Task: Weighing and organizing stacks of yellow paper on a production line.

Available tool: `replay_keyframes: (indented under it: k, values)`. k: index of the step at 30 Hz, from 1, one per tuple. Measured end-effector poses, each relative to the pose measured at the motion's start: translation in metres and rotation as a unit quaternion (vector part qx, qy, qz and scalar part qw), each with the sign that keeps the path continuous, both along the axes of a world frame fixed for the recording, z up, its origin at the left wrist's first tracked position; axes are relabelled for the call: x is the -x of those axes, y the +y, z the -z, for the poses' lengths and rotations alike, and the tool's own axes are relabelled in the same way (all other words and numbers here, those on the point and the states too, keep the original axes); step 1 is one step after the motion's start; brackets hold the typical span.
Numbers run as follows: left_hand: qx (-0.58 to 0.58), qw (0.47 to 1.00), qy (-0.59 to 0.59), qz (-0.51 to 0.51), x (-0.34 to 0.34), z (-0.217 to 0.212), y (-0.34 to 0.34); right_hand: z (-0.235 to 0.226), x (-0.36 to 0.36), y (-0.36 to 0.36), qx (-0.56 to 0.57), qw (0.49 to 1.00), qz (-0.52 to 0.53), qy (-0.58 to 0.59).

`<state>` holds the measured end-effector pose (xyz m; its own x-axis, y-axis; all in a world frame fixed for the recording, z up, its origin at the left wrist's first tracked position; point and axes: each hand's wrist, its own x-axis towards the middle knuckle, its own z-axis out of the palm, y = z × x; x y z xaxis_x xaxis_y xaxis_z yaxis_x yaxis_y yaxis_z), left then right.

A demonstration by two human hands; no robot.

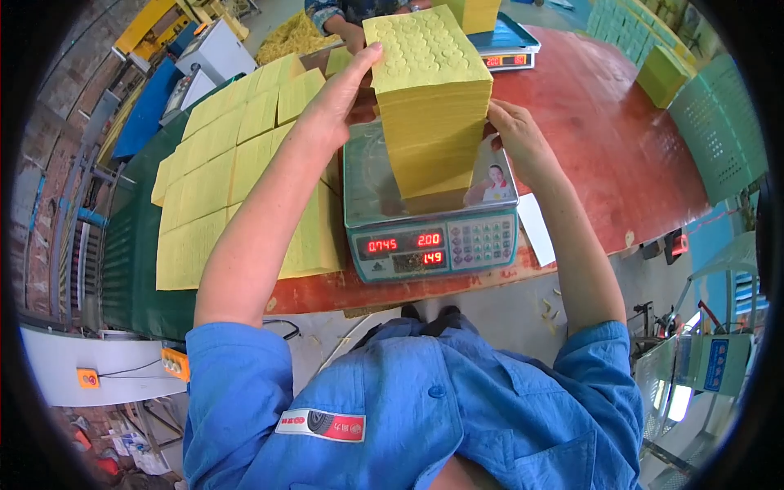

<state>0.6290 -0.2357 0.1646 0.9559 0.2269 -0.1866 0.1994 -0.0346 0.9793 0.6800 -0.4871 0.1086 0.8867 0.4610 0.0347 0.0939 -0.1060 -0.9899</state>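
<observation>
Red bench, below L hand & R hand, spreading well R of R hand. Yellow paper piles, packed in rows, L of L hand, also nearer body than it. Teal weighing scale, below & btwn hands, w/ lit red digits & keypad on body-facing panel. Tall yellow paper stack, btwn both hands, over scale's metal plate; resting on it or just clear, can't tell which. Rounded marks pressed in top face. 2nd scale, blue-topped, beyond R hand at far side, w/ another yellow stack on it.

L hand: opened wide, stretched along L side of tall stack, reaching near top edge, holding that side. R hand: part open, digits bent against R side, lower than L, also holding. White sheet, beside scale, just bodyward of R hand. Co-worker's hand, just beyond L hand.
</observation>
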Motion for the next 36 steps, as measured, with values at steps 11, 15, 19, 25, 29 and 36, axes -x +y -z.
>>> replay_keyframes:
  k: [11,15,19,25,29,36]
  values:
    - [0.203,0.967,-0.146,-0.044,-0.034,0.075,0.004,0.038,-0.036,0.007,-0.157,0.986,0.001,0.064]
    - [0.224,0.961,-0.16,-0.007,-0.05,0.11,0.016,0.029,-0.048,0.047,-0.282,0.938,0.038,0.198]
    - [0.264,0.939,-0.215,0.044,-0.048,0.1,-0.011,0.054,-0.061,0.069,-0.261,0.952,0.022,0.157]
    - [0.224,0.96,-0.166,0.021,-0.038,0.094,-0.012,0.041,-0.051,0.069,-0.286,0.943,0.0,0.172]
    - [0.264,0.955,-0.129,-0.029,-0.032,0.093,-0.021,0.037,-0.042,0.065,-0.299,0.929,0.014,0.217]
    - [0.099,0.951,-0.201,-0.211,0.026,0.108,0.002,0.068,-0.024,0.006,-0.281,0.956,0.047,0.066]
